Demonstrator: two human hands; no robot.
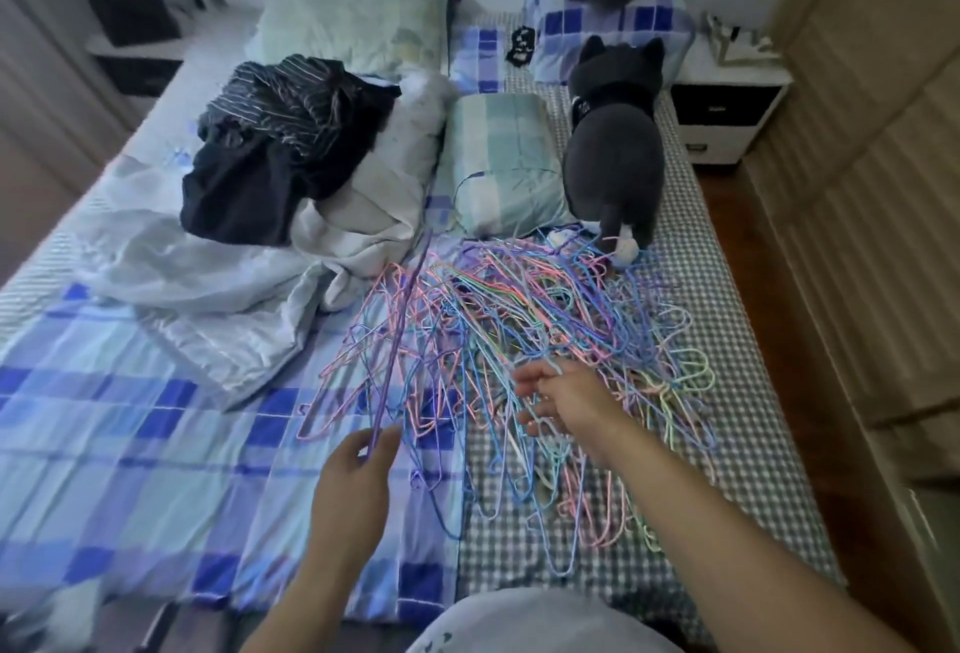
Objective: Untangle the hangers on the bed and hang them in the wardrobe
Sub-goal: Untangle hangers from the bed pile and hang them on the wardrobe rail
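A big tangle of thin wire hangers (524,340) in pink, blue, purple and green lies on the bed (753,392), over the seam between the blue plaid sheet and the grey checked one. My left hand (353,481) pinches the lower end of a purple hanger (402,325), which rises steeply above the pile, seen edge-on. My right hand (566,400) reaches into the middle of the tangle with its fingers spread among the wires; whether it grips one is hidden.
A heap of dark striped clothes (280,148) on a crumpled white duvet (234,278) sits left of the hangers. Behind them lie a folded green blanket (501,163) and a grey plush toy (615,148). Wardrobe doors (857,215) line the right side.
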